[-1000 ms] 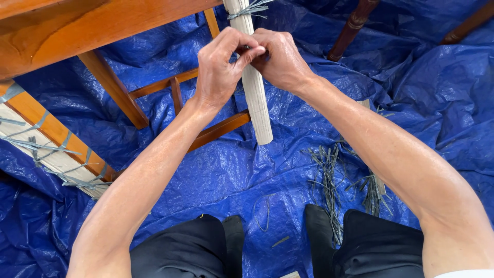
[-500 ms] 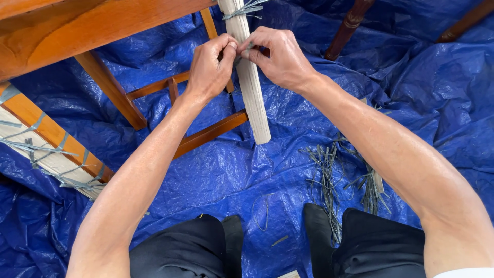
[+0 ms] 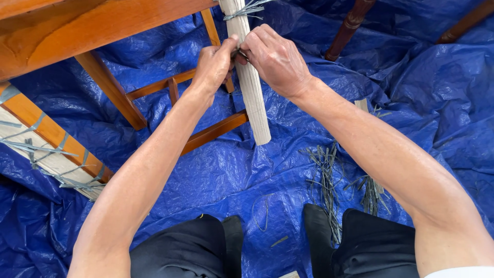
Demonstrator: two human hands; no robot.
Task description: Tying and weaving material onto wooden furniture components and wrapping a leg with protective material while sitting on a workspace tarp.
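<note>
- Pale reed bundle [image 3: 250,87] standing upright against the wooden table [image 3: 77,25], lower end resting on the blue tarp [image 3: 216,175].
- Left hand [image 3: 213,67] pressed to the bundle's left side, fingers curled, thumb and forefinger pinching a thin grey strip [image 3: 241,53] at the bundle.
- Right hand [image 3: 275,59] on the bundle's right side, fingers clenched on the same strip, knuckles up.
- Both forearms reaching forward, hands meeting thumb to thumb.
- Loose grey strips [image 3: 327,175] scattered on the tarp, near the right knee.
</note>
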